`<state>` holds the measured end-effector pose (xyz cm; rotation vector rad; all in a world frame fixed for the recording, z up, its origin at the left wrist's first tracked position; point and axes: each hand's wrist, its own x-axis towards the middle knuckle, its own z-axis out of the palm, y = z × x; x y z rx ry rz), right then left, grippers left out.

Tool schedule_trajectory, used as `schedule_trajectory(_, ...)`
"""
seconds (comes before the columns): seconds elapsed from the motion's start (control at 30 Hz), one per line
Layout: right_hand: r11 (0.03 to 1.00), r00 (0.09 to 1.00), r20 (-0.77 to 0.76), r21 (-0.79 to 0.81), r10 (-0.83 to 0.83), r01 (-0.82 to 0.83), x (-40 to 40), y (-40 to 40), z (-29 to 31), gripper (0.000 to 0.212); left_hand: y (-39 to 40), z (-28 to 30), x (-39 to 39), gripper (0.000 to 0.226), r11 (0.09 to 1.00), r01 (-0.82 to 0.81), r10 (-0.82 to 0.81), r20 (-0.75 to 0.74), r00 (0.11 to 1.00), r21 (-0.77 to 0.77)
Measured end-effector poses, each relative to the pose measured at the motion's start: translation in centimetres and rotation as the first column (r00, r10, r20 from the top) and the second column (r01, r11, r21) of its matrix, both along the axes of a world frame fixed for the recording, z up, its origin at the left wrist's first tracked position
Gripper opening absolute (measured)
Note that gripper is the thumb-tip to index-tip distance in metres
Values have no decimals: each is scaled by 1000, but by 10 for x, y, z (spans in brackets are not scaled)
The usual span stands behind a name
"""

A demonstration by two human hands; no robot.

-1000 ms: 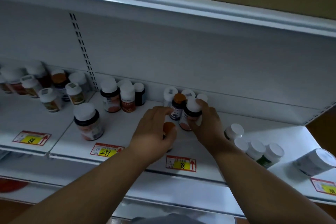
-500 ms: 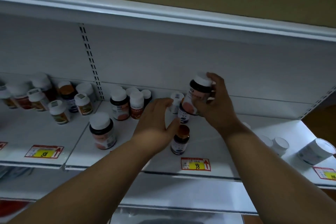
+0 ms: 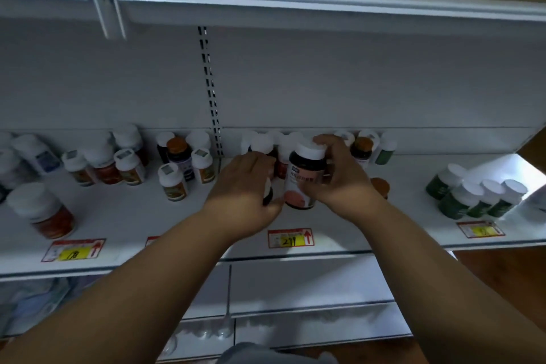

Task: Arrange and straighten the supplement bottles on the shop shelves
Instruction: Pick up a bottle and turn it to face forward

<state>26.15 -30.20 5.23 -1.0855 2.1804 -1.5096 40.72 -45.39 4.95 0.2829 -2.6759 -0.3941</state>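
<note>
My right hand (image 3: 339,180) grips a dark bottle with a white cap and an orange-pink label (image 3: 304,177), held upright just above the white shelf (image 3: 124,216). My left hand (image 3: 245,186) curls round another large dark bottle (image 3: 267,193) right beside it; most of that bottle is hidden by my fingers. Behind both hands stands a row of white-capped bottles (image 3: 283,151) against the back wall. A small orange-capped bottle (image 3: 380,186) stands just right of my right wrist.
Several mixed bottles (image 3: 177,162) stand scattered on the shelf's left part, with a big red-labelled one (image 3: 44,210) near the front. Green bottles (image 3: 472,195) cluster at the right. Price tags (image 3: 291,238) line the front edge. An upper shelf (image 3: 295,6) overhangs.
The view and both hands shifted left along the shelf. My right hand carried the bottle from the back right down to the spot over the 299 tag. My left hand now holds a second bottle.
</note>
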Motion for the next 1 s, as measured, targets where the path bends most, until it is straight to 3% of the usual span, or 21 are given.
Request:
schedule_trajectory(0.1,990,996,-93,139,1,12,10,-10,-17,68,-21,-14,-4,93,997,43,-22,272,962,-69)
schedule_trajectory(0.2,977,995,-95,212,8,13,18,-18,-34,65,-30,-24,-10,91,995,76,-47,394,918,-59)
schedule_trajectory(0.33,985,997,-76,171,20,-7,23,-22,-48,64,-30,-32,-11,79,998,59,-46,364,930,-24)
schedule_trajectory(0.73,996,985,-163,85,47,-34,25,-14,-62,65,-31,-34,-10,75,999,45,-46,319,947,12)
schedule_trajectory(0.87,993,965,-239,-6,-112,114,21,-12,-55,46,-27,-30,-7,78,999,30,-15,297,955,-45)
schedule_trajectory(1.0,950,866,-399,-48,-301,308,-31,-9,-17,25,-14,-11,-15,77,997,-22,29,114,993,-68)
